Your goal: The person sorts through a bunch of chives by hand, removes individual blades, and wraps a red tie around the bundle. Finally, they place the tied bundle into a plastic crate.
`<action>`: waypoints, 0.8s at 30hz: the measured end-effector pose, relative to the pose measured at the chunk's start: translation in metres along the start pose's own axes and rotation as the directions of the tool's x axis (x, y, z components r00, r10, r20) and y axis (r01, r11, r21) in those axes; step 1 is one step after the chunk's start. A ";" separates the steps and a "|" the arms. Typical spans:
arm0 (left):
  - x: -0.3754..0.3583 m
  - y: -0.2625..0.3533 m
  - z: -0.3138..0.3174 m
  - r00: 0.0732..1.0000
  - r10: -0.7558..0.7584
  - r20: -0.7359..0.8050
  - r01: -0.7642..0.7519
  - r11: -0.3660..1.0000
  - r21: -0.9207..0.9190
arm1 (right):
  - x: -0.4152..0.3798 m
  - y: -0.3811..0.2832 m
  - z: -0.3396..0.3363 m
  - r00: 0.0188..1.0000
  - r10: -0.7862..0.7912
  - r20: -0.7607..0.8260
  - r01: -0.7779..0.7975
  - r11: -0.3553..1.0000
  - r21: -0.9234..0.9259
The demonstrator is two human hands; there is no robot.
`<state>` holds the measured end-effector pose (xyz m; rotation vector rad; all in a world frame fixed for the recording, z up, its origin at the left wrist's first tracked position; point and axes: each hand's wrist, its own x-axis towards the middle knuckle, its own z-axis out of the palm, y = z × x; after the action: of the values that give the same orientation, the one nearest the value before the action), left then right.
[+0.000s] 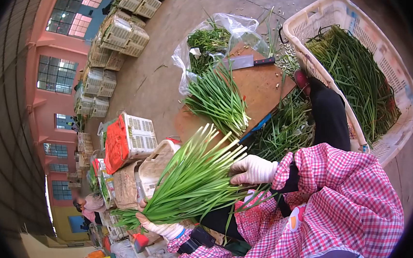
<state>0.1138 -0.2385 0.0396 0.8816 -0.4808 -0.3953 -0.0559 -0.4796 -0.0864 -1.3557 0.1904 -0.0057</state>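
Your left hand [163, 228] clenched the chive bundle [191, 181] at seven o'clock; your right hand [252, 169] gripped its middle; loose stalks risked slipping out.

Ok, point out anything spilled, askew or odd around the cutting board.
Cut stem scraps are scattered on the floor beside the cutting board, and loose greens spill off its edge. The cleaver rests flat. Nothing else stands out.
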 end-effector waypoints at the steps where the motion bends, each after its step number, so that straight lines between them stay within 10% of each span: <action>1: -0.001 -0.002 -0.001 1.000 0.000 -0.006 0.000 1.000 0.000 | -0.002 0.005 0.000 0.998 0.057 0.041 -0.064 0.980 0.187; 3: -0.002 -0.010 -0.003 0.976 0.196 -0.099 -0.192 0.980 0.050 | -0.008 0.010 -0.004 0.997 0.052 0.050 -0.061 0.975 0.212; 17: 0.004 -0.034 -0.011 0.979 0.203 -0.010 -0.201 0.960 -0.192 | -0.054 -0.010 -0.040 0.922 0.127 0.366 -0.186 0.974 0.129; 24: 0.011 -0.026 -0.021 0.948 0.235 -0.216 -0.281 0.935 -0.217 | -0.090 -0.010 -0.094 0.934 0.174 0.311 -0.078 0.951 -0.298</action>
<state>0.1314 -0.2463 0.0095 0.5972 -0.3595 -0.1228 -0.1562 -0.5621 -0.0837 -1.6024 -0.0102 0.3728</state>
